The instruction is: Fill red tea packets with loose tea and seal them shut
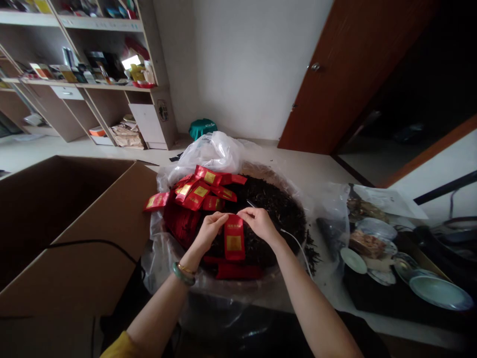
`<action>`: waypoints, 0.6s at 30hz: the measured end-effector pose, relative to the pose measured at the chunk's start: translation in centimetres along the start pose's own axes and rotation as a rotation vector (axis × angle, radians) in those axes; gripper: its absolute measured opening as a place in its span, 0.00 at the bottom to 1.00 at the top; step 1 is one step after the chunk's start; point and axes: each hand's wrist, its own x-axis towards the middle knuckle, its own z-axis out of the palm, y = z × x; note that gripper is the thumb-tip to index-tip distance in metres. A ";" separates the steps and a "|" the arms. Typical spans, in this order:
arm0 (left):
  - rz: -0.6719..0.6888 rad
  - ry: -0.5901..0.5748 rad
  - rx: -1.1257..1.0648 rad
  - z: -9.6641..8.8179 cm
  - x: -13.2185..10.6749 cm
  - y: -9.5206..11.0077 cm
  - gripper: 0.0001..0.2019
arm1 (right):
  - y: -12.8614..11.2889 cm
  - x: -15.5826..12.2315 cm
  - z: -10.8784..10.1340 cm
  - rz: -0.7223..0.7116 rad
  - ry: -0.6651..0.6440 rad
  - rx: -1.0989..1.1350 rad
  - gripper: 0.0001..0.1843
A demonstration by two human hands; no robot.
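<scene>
A small red packet with a gold label hangs between my two hands, gripped along its top edge. My left hand pinches the top left corner, and my right hand pinches the top right. Below lies a wide heap of dark dried leaves that look like tea, in a round container lined with clear plastic. Several more red packets are piled on the leaves at the left. Other red packets rest at the near side. A thin pen-like object sticks out beyond my right hand.
An open cardboard box stands at the left. A white cable crosses the container's right side. Bowls and dishes sit on a dark surface at the right. Behind are shelves, a green bag and a brown door.
</scene>
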 end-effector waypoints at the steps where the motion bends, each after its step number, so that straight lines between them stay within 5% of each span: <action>1: 0.022 0.041 0.002 -0.3 0.3 0.1 0.17 | 0.2 0.1 -0.1 0.036 -0.012 0.039 0.20; 6: 0.160 0.302 -0.286 -1.3 3.0 2.6 0.12 | 0.9 0.3 -0.3 0.162 -0.035 0.141 0.21; 10: 0.247 0.321 -0.471 -1.4 4.6 4.1 0.14 | 1.0 -0.2 0.7 0.251 -0.322 0.029 0.17; 14: 0.215 0.337 -0.461 -1.2 3.9 2.4 0.21 | 1.0 -0.9 2.5 0.121 -0.589 -0.243 0.10; 18: 0.074 0.217 -0.324 -1.3 2.4 0.0 0.22 | 1.3 -1.3 4.9 0.076 -0.690 -0.401 0.08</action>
